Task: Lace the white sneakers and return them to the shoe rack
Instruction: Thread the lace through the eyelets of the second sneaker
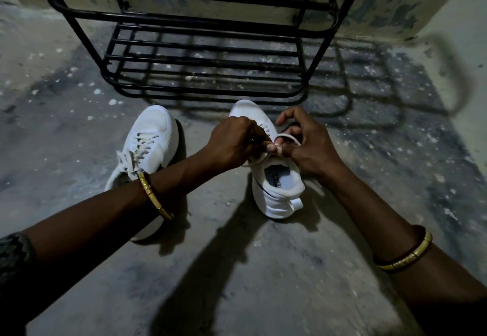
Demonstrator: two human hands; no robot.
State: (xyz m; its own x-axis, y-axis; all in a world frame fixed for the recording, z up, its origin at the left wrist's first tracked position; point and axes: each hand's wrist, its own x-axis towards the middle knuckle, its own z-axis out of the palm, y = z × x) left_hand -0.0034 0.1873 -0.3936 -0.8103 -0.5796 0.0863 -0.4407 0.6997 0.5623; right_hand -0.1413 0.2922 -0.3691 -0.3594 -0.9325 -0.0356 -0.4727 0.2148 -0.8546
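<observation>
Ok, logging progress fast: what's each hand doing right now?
Left hand: closed, pinching the lace over the right sneaker.
Right hand: fingers hooked in the same lace's loop.

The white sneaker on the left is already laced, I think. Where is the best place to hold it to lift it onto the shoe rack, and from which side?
Probably the heel collar of the left sneaker, reached from above and behind. It stands upright on the floor with its toe toward the shoe rack, so the heel end faces the person, though the left forearm covers it now. Both hands are busy with the other sneaker's lace.
</observation>
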